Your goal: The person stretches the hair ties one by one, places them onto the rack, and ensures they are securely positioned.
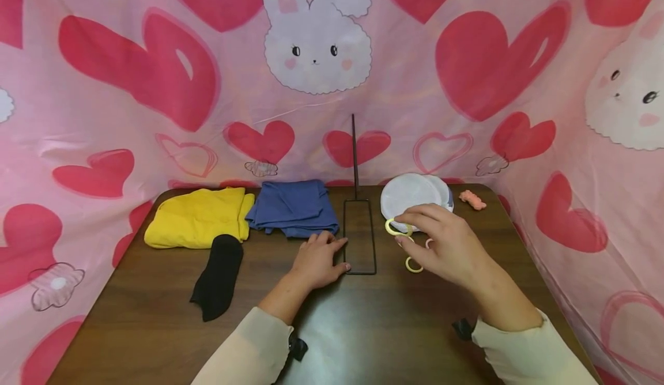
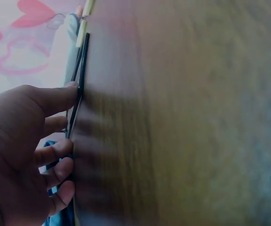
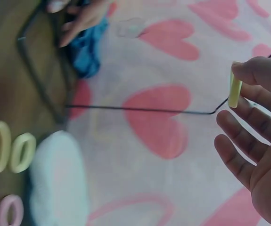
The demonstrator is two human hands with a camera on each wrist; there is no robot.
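My right hand (image 1: 441, 244) is raised above the right side of the table, thumb and fingertips pinching a yellow ring (image 3: 235, 89). Below it lie another yellow ring (image 1: 407, 265) and a pink ring (image 1: 428, 242); the right wrist view shows several loose rings. A black wire stand (image 1: 373, 238) has a rectangular base on the table and a thin rod rising at its back, bent partway. The held ring is apart from the rod in the head view. My left hand (image 1: 319, 260) rests at the base's left side, thumb and forefinger touching the wire.
Folded yellow cloth (image 1: 197, 218) and folded blue cloth (image 1: 293, 206) lie at the back left, with a black sock (image 1: 218, 278) in front. White round fabric pieces (image 1: 407, 192) and a small orange twisted bundle (image 1: 472, 199) lie at the back right. A pink curtain (image 1: 311, 114) stands behind the table.
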